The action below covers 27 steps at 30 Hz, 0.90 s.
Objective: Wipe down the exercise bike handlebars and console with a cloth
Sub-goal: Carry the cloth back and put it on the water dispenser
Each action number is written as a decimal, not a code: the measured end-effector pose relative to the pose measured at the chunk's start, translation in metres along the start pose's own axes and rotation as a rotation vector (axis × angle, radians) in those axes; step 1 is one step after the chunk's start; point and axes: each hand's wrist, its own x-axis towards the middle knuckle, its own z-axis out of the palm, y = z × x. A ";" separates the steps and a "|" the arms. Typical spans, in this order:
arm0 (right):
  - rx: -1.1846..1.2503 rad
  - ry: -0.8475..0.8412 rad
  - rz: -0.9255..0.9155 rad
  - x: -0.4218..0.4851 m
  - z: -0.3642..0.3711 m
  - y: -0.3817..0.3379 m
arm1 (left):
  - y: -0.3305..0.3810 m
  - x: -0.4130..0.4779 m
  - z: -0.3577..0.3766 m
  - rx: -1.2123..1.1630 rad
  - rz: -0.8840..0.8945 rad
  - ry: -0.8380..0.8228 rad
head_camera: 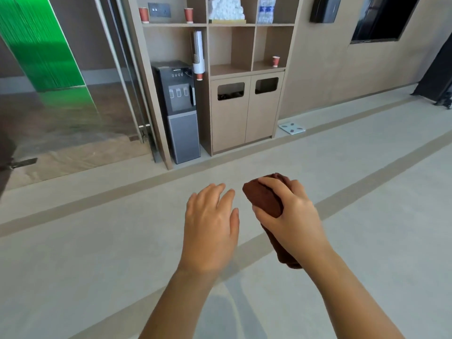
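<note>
My right hand (291, 211) grips a dark brown cloth (263, 199), bunched into a roll, with fingers and thumb wrapped round its upper part; the rest of the cloth hangs down below the palm. Just to its left my left hand (211, 221) is held out palm down, fingers relaxed and slightly spread, holding nothing. Both hands hover over the pale floor. No exercise bike, handlebars or console show in this view.
A wooden shelf unit (247, 69) with paper cups, a water dispenser (179, 111) and two bin doors stands ahead. A glass door (73, 94) is at the left. A white bathroom scale (292, 128) lies on the floor by the wall. Dark equipment (437, 77) stands far right.
</note>
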 end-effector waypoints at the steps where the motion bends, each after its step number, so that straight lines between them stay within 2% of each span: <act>1: 0.006 -0.005 -0.004 0.031 0.014 0.000 | -0.017 0.031 0.004 0.016 -0.006 0.023; 8: 0.050 -0.016 -0.008 0.192 0.085 0.019 | -0.087 0.184 0.054 0.046 -0.024 0.016; 17: 0.077 0.012 -0.017 0.412 0.160 0.102 | -0.153 0.387 0.170 0.102 0.017 0.020; 22: 0.079 -0.005 -0.101 0.549 0.186 0.122 | -0.176 0.514 0.205 0.101 -0.001 0.088; 27: 0.070 -0.053 -0.163 0.655 0.228 0.127 | -0.218 0.601 0.231 0.120 -0.042 0.131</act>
